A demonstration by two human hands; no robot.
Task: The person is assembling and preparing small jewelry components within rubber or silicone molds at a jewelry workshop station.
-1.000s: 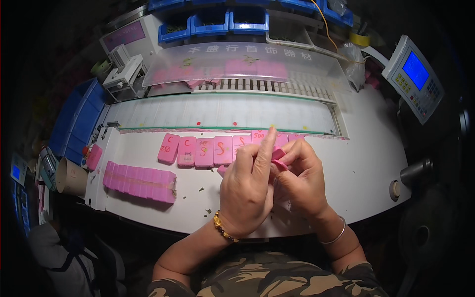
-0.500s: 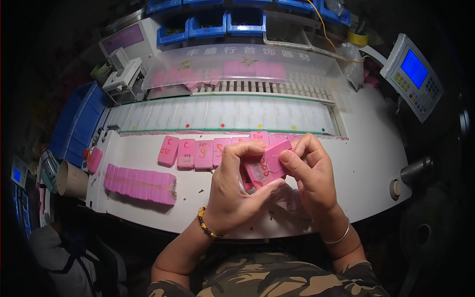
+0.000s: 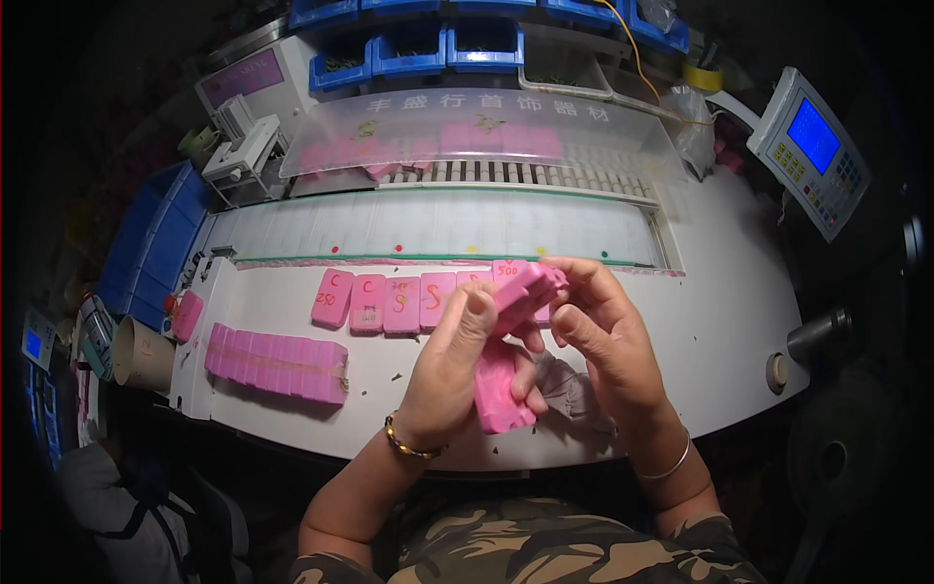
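A pink rubber mould [image 3: 504, 391] is spread apart in my hands, its two halves angled away from each other. My left hand [image 3: 443, 365] is closed round it, with its fingertips showing between the halves. The fingers of my right hand [image 3: 621, 346] are at the far right corner of the upper half, the thumb slightly lower. Whatever lies inside the mould is too small to make out. Beyond my hands stands a row of pink moulds [image 3: 401, 304] with red markings, partly hidden on its right. Under my right hand lies a crumpled greyish cloth or bag [image 3: 576, 391].
At left lies a bound stack of pink moulds [image 3: 275, 363], near a brown cup [image 3: 136, 352] and a blue bin [image 3: 156, 243]. A track of white plates [image 3: 433, 231] crosses behind. A control panel [image 3: 813, 146] and a dark cylinder [image 3: 819, 333] stand at right.
The pink mould was closed and flat between my hands; now its halves are parted. The coloured dots along the white track have shifted left.
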